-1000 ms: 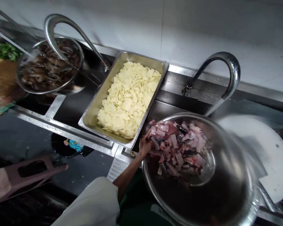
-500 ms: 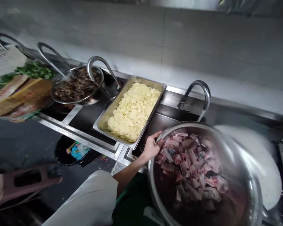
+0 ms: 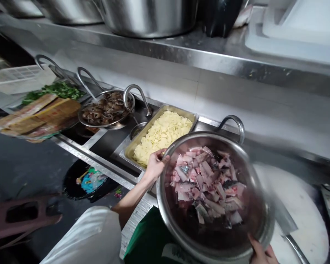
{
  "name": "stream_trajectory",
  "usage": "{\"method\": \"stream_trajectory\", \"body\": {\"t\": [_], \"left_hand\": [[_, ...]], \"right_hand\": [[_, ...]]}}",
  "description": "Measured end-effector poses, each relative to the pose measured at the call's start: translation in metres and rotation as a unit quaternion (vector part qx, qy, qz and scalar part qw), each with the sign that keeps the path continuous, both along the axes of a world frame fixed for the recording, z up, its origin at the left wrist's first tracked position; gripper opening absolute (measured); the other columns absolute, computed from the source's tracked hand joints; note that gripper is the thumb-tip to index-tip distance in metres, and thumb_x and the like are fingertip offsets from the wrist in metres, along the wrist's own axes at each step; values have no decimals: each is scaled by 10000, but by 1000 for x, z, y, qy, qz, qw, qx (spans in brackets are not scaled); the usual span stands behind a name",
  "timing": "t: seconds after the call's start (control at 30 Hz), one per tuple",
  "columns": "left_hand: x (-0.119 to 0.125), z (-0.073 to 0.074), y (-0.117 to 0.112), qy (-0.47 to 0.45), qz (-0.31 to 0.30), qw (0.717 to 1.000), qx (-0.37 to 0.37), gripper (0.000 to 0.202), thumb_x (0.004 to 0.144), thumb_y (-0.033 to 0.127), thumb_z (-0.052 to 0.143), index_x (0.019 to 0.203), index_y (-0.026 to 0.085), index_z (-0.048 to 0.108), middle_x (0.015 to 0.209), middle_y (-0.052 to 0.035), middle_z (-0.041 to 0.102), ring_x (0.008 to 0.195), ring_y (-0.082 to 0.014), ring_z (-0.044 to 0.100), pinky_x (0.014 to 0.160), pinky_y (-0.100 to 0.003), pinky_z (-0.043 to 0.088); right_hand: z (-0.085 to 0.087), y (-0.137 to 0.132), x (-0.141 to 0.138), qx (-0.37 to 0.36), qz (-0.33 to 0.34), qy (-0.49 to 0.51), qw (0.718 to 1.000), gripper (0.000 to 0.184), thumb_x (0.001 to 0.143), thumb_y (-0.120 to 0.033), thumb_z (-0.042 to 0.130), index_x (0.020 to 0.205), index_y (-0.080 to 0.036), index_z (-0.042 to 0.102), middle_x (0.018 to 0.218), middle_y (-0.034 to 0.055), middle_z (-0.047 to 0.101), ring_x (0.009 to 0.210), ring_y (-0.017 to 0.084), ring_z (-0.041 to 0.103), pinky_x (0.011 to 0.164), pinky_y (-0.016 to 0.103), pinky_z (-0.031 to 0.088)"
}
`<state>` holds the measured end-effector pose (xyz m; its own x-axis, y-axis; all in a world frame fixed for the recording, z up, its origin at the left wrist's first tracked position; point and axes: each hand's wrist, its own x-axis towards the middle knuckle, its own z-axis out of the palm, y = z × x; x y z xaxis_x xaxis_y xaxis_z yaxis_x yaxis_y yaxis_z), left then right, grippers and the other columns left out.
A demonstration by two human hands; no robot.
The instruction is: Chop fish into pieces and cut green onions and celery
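Note:
Between my two hands is a large steel bowl (image 3: 165, 205), slightly tilted, holding many cut pieces of raw fish (image 3: 206, 179). My left hand (image 3: 156, 165) grips its rim at the upper left, thumb over the edge. At the lower right, my right hand (image 3: 260, 253) closes on the rim, partly cut off by the frame's bottom. Beyond the left hand, a rectangular steel pan (image 3: 129, 151) of sliced pale potato (image 3: 165, 132) sits over the sink; the bowl overlaps its near corner. Right of the bowl, a cleaver (image 3: 287, 216) lies on a round white chopping board (image 3: 310, 205).
A bowl of brown mushrooms (image 3: 106, 108) stands in the sinks below curved taps (image 3: 137, 90). Flattened cardboard (image 3: 41, 113) and green leaves (image 3: 55, 91) lie at left. Overhead runs a steel shelf (image 3: 154, 51) with pots (image 3: 151, 18). A black bin (image 3: 71, 179) and stool (image 3: 24, 216) are on the floor.
The bowl has shifted left and levelled somewhat, and now covers part of the potato pan. My right hand has come into view on its rim. The view has tilted up, showing the shelf.

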<state>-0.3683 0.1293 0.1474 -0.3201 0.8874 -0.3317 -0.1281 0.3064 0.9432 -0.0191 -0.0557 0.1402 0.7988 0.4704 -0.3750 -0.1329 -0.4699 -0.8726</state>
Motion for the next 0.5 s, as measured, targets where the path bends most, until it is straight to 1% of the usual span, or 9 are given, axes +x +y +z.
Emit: {"method": "stream_trajectory", "body": {"t": [0.03, 0.07, 0.13, 0.2, 0.27, 0.33, 0.4, 0.5], "left_hand": [[-14, 3, 4, -1, 19, 1000, 6, 664, 566, 447, 903, 1103, 89, 741, 631, 26, 622, 486, -77, 435, 476, -206, 335], [-28, 5, 8, -3, 39, 999, 15, 678, 551, 451, 905, 1101, 92, 739, 643, 19, 635, 500, -84, 459, 489, -209, 360], [-57, 9, 16, -1, 80, 996, 37, 665, 527, 464, 901, 1058, 97, 739, 680, -4, 667, 554, -108, 526, 534, -221, 424], [-85, 11, 24, 16, 109, 992, 55, 607, 523, 474, 890, 980, 104, 739, 731, -34, 698, 624, -136, 585, 588, -235, 473], [-112, 10, 31, 65, 122, 988, 72, 529, 564, 472, 864, 931, 111, 740, 788, -62, 728, 683, -158, 625, 630, -245, 500], [-134, 7, 35, 134, 132, 978, 87, 458, 615, 450, 830, 919, 118, 746, 816, -71, 745, 716, -177, 648, 648, -249, 513], [-152, -1, 38, 184, 155, 966, 92, 417, 635, 425, 801, 919, 125, 746, 811, -67, 750, 728, -193, 662, 652, -254, 521], [-172, -20, 41, 190, 194, 959, 75, 418, 632, 411, 771, 943, 133, 741, 793, -61, 749, 703, -200, 665, 632, -262, 522]], "right_hand": [[1, 19, -7, 17, -3, 14, 1000, 516, 452, -536, 925, 807, -269, 662, 613, -17, 645, 505, 215, 630, 406, 341, 509], [3, 39, -16, 38, 1, 31, 999, 506, 421, -483, 922, 776, -247, 648, 596, -20, 648, 482, 198, 617, 409, 322, 505], [7, 83, -35, 87, 31, 62, 994, 470, 410, -397, 899, 749, -215, 630, 573, -29, 648, 452, 162, 583, 427, 292, 498], [9, 128, -56, 121, 73, 76, 987, 441, 415, -372, 880, 719, -209, 606, 527, -50, 613, 423, 138, 536, 435, 285, 481], [7, 174, -78, 136, 112, 92, 980, 443, 394, -365, 875, 694, -208, 588, 503, -61, 590, 419, 131, 517, 451, 286, 472], [2, 217, -98, 138, 149, 113, 973, 460, 363, -359, 873, 695, -204, 594, 502, -60, 594, 431, 134, 521, 461, 285, 460], [-6, 255, -116, 130, 185, 129, 965, 469, 349, -364, 863, 709, -202, 609, 497, -58, 601, 439, 143, 526, 463, 284, 449], [-15, 300, -141, 132, 235, 142, 953, 450, 371, -374, 849, 720, -199, 626, 516, -56, 623, 461, 150, 545, 476, 275, 443]]}}
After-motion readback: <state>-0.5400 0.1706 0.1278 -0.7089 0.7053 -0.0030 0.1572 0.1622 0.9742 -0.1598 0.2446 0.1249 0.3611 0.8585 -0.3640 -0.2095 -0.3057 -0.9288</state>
